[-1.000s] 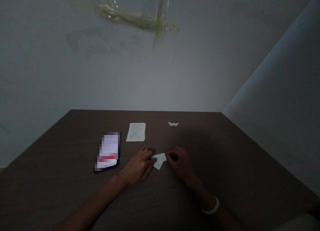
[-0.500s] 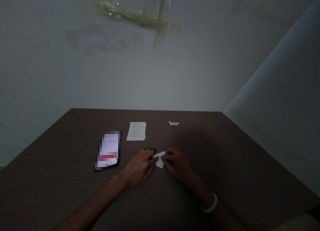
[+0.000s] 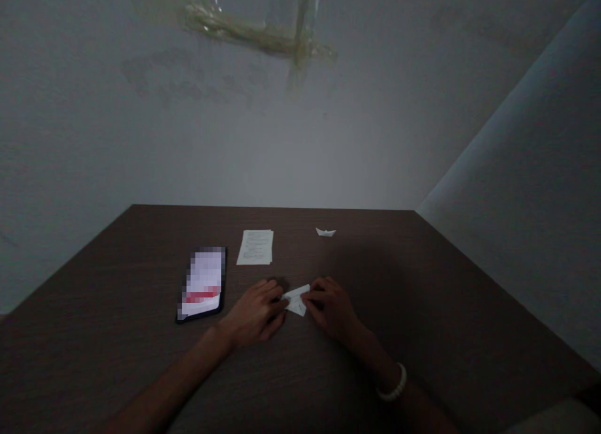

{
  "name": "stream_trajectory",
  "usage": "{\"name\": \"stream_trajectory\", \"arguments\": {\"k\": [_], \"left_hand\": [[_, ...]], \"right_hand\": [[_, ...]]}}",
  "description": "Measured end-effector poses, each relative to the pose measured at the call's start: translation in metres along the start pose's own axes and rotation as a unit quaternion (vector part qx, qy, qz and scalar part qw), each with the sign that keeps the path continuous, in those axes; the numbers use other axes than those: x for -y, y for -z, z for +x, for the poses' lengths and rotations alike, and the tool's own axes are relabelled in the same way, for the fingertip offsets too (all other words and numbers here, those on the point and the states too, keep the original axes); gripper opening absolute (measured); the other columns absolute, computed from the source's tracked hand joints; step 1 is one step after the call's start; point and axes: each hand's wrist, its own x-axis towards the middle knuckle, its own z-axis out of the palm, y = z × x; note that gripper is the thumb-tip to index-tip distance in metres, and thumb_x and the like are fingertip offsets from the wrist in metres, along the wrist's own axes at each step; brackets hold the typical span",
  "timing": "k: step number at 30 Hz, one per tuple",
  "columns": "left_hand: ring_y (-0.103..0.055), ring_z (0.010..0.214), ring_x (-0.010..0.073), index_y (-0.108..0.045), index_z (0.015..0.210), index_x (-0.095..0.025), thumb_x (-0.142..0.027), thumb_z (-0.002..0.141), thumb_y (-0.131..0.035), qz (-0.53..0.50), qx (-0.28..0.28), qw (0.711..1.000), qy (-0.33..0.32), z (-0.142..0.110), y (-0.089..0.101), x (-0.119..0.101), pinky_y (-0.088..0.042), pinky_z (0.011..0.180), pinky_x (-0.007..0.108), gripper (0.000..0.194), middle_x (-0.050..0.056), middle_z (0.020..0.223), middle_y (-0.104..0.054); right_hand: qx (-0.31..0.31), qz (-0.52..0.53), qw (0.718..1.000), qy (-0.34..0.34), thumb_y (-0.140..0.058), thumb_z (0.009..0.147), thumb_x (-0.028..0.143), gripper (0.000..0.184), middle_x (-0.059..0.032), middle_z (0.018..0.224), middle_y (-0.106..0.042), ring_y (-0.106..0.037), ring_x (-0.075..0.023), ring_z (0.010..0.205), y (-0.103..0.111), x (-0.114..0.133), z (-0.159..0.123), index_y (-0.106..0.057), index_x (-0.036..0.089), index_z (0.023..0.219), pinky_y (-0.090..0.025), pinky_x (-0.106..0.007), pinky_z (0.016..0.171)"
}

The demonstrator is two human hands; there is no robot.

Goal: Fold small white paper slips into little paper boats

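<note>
A small folded piece of white paper (image 3: 297, 301) lies low over the table between my hands, its straight upper edge slanting up to the right. My left hand (image 3: 257, 310) has its fingers curled and pressed on the paper's left end. At the right end, my right hand (image 3: 331, 305) pinches the paper between thumb and fingers. Both ends of the paper are partly covered by fingertips. Beyond my hands stands a little white paper boat (image 3: 325, 232).
Several printed sheets (image 3: 255, 247) lie stacked behind my left hand. A phone with a blurred screen (image 3: 203, 284) lies to the left of it. The dark wooden table (image 3: 113, 359) meets a stained wall (image 3: 282, 139) at its far edge.
My left hand has slid slightly left along the paper, so more of its middle shows. My right hand keeps its pinch in nearly the same place.
</note>
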Motion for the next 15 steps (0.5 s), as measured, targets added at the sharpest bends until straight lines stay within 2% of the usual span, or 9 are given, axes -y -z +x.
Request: {"name": "stream_trajectory", "arguments": {"k": [7,15], "left_hand": [[-0.050,0.078,0.0209,-0.064,0.073,-0.017,-0.019,0.088,-0.048,0.004,-0.060,0.998,-0.017,-0.0011,0.0004,-0.0015,-0.040,0.072,0.035,0.022,0.005,0.073,-0.056],[-0.051,0.074,0.0204,-0.064,0.068,-0.016,-0.019,0.087,-0.048,0.012,-0.057,0.998,-0.014,-0.0028,-0.0030,-0.0002,-0.039,0.069,0.035,0.025,0.006,0.068,-0.057]], "right_hand": [[-0.001,0.005,1.000,-0.006,-0.063,0.086,0.020,0.012,-0.0029,0.089,-0.062,-0.053,-0.0174,0.086,0.0020,0.0017,0.0006,-0.073,0.025,0.089,-0.044,-0.031,0.081],[0.004,-0.003,1.000,-0.012,-0.063,0.085,0.019,0.011,-0.0033,0.088,-0.062,-0.053,-0.0176,0.086,0.0018,0.0006,0.0019,-0.073,0.024,0.089,-0.044,-0.030,0.079]]}}
